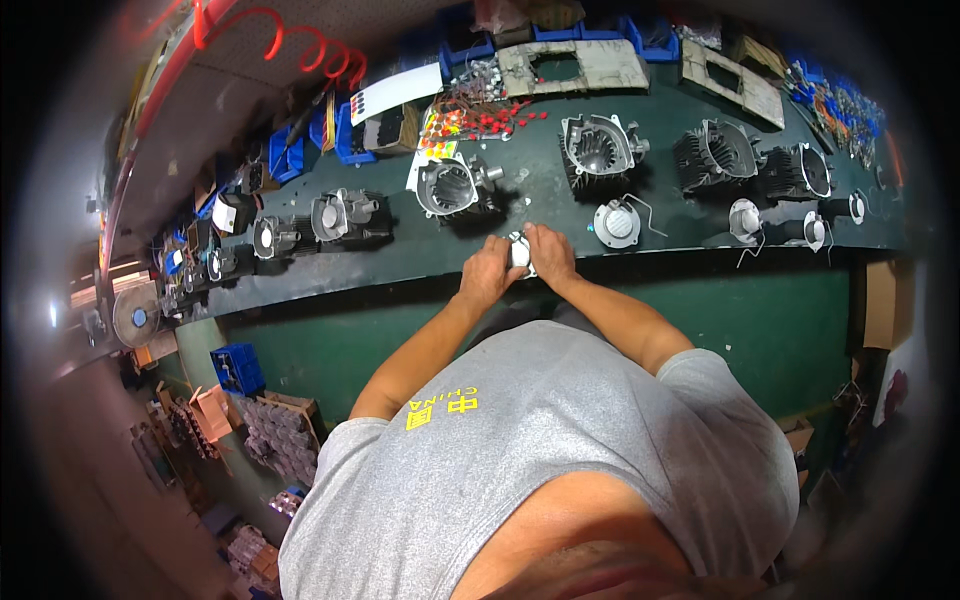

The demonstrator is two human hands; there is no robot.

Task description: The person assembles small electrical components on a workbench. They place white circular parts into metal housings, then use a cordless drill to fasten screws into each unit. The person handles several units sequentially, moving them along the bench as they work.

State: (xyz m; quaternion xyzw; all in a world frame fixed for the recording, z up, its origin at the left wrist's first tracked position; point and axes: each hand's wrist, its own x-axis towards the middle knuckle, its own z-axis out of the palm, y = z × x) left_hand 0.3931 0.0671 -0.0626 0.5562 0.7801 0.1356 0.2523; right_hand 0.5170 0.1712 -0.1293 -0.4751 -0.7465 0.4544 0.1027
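White round part (519, 250) sits pinched between left hand (487, 272) and right hand (549, 255), fingers closed around it, braced at the surface (400, 262) edge for steadiness.

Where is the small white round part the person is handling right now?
The small white round part sits at the bench's near edge, picture centre, between the left hand and right hand.
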